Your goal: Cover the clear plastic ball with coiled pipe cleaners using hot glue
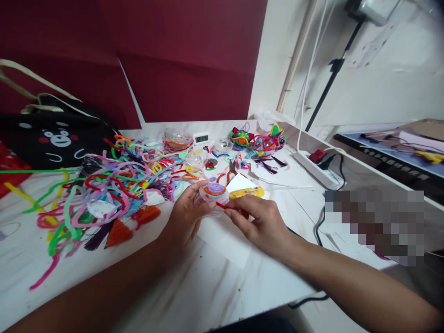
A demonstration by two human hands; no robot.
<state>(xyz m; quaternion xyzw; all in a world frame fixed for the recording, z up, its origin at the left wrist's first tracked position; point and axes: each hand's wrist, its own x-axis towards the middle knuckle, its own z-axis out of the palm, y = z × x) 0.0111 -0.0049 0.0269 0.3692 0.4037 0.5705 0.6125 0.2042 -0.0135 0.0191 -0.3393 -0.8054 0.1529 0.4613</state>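
Observation:
My left hand point(187, 215) is closed around a small clear round piece wound with orange, purple and pink pipe cleaner point(215, 192), held just above the white table point(194, 286). My right hand point(258, 221) pinches the free end of a red pipe cleaner point(229, 208) that runs from under that coil. Both hands meet over a white sheet of paper point(225, 238) near the table's middle.
A big tangle of coloured pipe cleaners point(104, 189) and tassels point(120, 231) covers the left of the table. Pliers point(231, 173), a yellow glue stick point(248, 192), clear shells, a small clock point(201, 138) and finished figures point(258, 138) lie behind. A black bag point(52, 138) sits left, a power strip point(317, 169) right.

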